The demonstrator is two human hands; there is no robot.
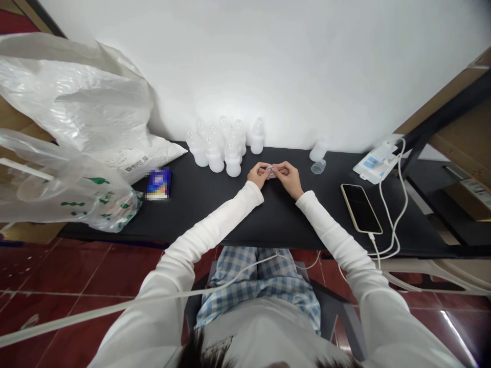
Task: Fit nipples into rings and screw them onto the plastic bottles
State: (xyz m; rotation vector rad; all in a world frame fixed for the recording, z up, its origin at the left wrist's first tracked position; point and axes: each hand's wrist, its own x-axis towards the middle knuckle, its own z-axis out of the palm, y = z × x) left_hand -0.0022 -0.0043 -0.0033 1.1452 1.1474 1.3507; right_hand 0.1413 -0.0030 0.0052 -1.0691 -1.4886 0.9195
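Note:
My left hand (259, 174) and my right hand (288, 176) meet over the middle of the black table (215, 214). Both pinch a small pale translucent piece (272, 170) between their fingertips; what it is I cannot make out. Just beyond my left hand stands a cluster of several small white bottles (222, 145) against the wall. A lone white bottle (318, 151) and a clear cap (318, 166) lie beyond my right hand.
Large plastic bags (76, 153) crowd the table's left end, with a small blue packet (158, 184) beside them. A phone (361, 207) on a white cable lies at the right, near a white box (376, 162). Red floor tiles show below the table.

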